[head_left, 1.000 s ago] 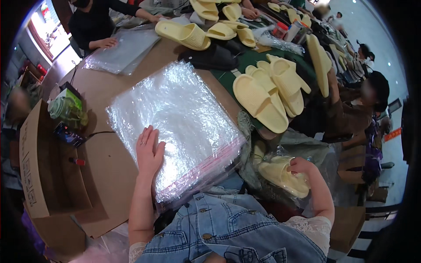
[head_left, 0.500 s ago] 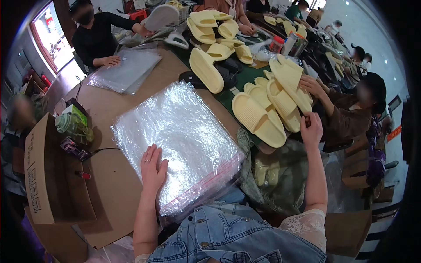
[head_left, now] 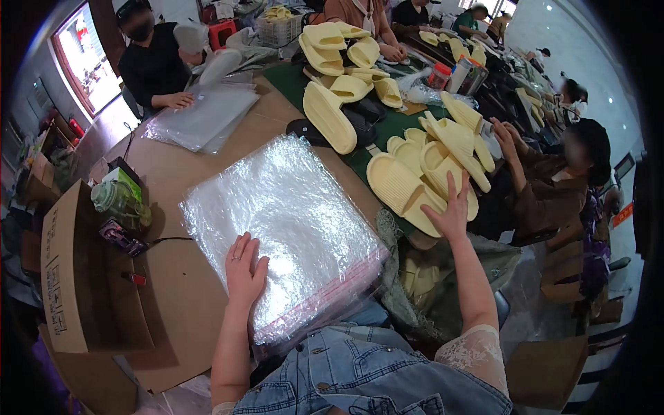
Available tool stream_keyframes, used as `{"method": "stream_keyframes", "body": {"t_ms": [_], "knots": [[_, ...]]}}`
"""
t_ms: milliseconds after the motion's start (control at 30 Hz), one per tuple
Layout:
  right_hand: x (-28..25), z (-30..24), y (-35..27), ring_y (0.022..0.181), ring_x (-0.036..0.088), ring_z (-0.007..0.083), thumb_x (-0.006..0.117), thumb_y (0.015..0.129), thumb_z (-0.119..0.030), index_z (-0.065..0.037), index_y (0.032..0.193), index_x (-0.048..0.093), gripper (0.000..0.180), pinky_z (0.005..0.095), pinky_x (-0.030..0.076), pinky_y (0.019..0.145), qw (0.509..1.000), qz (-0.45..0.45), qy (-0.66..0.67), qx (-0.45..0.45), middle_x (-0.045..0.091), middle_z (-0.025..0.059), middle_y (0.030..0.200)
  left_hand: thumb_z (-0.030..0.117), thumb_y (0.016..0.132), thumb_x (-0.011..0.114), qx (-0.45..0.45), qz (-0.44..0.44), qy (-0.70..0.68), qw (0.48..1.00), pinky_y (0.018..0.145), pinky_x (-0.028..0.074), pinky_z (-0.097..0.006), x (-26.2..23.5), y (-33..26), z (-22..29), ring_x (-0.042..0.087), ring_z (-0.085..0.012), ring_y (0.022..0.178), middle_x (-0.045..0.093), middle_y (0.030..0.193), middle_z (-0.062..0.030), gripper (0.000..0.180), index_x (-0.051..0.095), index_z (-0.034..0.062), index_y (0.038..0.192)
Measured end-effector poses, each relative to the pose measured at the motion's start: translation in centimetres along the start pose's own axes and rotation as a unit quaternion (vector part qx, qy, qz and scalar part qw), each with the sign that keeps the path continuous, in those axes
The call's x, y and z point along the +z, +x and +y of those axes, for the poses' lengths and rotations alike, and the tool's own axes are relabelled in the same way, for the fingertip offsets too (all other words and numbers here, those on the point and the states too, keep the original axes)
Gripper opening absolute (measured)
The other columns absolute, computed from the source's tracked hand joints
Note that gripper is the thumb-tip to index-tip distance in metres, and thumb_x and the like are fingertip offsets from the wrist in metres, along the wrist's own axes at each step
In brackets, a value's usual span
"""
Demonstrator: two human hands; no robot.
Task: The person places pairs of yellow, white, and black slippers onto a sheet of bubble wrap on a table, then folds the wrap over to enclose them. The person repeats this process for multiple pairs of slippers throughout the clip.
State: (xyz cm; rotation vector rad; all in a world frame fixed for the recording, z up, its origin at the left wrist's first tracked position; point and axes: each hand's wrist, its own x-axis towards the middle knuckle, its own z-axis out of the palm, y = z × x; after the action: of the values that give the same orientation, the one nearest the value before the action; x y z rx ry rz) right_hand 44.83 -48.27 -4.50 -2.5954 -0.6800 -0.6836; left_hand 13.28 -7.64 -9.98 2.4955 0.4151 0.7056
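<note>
My left hand [head_left: 245,271] lies flat, fingers stretched, on the near left part of a stack of shiny clear plastic bags [head_left: 287,207] with a pink-striped near edge. To the right, my right hand [head_left: 453,216] is open, thumb and fingers spread over the near end of a heap of pale yellow slide sandals. Closest to its thumb is a ribbed slide sandal [head_left: 394,185]; whether the fingers touch the one beside it, I cannot tell. Another slide sandal [head_left: 453,142] lies crosswise on top of the heap.
More yellow slides [head_left: 328,117] stand farther back on the green mat. At left are an open cardboard box [head_left: 66,277], a green-lidded jar [head_left: 114,197] and a phone [head_left: 121,236]. A sack [head_left: 394,270] hangs at the table edge. Co-workers sit at far left [head_left: 155,62] and right [head_left: 553,166].
My right hand has moved left and nearer, its curled fingers now spread. The top slides have shifted on the heap, and the right co-worker's hands have moved off them. My left hand stays on the bags.
</note>
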Motion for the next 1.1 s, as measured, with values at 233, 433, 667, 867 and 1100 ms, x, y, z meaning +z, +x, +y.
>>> {"method": "stream_keyframes", "body": {"t_ms": [233, 433, 667, 867, 1100], "knots": [[3.0, -2.4, 2.7, 0.142, 0.033, 0.0475, 0.083, 0.073, -0.045, -0.019, 0.159, 0.029, 0.105, 0.0566, 0.038, 0.108, 1.0, -0.01, -0.009, 0.013, 0.01, 0.024, 0.164, 0.02, 0.087, 0.07, -0.009, -0.008, 0.008, 1.0, 0.117, 0.032, -0.047, -0.1, 0.1, 0.1, 0.047, -0.0355, 0.138, 0.056, 0.144, -0.0179, 0.043, 0.064, 0.0022, 0.126], [5.7, -6.3, 5.2, 0.138, 0.036, 0.0489, 0.083, 0.074, -0.044, -0.02, 0.159, 0.027, 0.105, 0.0559, 0.039, 0.106, 0.999, 0.034, -0.027, -0.014, 0.006, 0.0236, 0.165, 0.019, 0.086, 0.07, -0.005, -0.004, 0.001, 1.0, 0.116, 0.032, -0.048, 0.0, 0.1, 0.0, 0.047, -0.0363, 0.137, 0.056, 0.143, -0.0184, 0.043, 0.064, 0.002, 0.125], [3.2, -9.1, 5.3, 0.122, 0.053, 0.0429, 0.081, 0.078, -0.03, -0.015, 0.149, 0.044, 0.082, 0.0498, 0.047, 0.099, 0.998, -0.021, 0.012, -0.057, 0.033, 0.0198, 0.154, 0.02, 0.087, 0.07, -0.005, -0.003, -0.002, 1.0, 0.116, 0.032, -0.048, -0.1, 0.1, 0.0, 0.048, -0.037, 0.137, 0.057, 0.142, -0.0186, 0.042, 0.065, 0.0027, 0.125], [-2.9, -3.9, 8.5, 0.101, 0.059, 0.0376, 0.076, 0.082, -0.016, -0.009, 0.119, 0.064, 0.039, 0.0469, 0.05, 0.086, 0.976, 0.197, 0.032, -0.087, 0.062, 0.0159, 0.114, 0.021, 0.086, 0.07, -0.006, -0.003, -0.003, 1.0, 0.116, 0.033, -0.048, 0.0, -0.1, 0.1, 0.048, -0.0367, 0.137, 0.057, 0.143, -0.0178, 0.044, 0.065, 0.0033, 0.126], [1.5, 6.1, 18.2, 0.127, 0.05, 0.0473, 0.079, 0.078, -0.037, -0.024, 0.132, 0.06, 0.059, 0.0522, 0.042, 0.107, 0.99, 0.116, -0.071, 0.023, 0.054, 0.0238, 0.136, 0.02, 0.085, 0.071, -0.009, 0.011, -0.002, 1.0, 0.116, 0.033, -0.049, -0.1, 0.0, 0.3, 0.05, -0.0372, 0.135, 0.058, 0.141, -0.017, 0.043, 0.065, 0.0032, 0.124]]}}
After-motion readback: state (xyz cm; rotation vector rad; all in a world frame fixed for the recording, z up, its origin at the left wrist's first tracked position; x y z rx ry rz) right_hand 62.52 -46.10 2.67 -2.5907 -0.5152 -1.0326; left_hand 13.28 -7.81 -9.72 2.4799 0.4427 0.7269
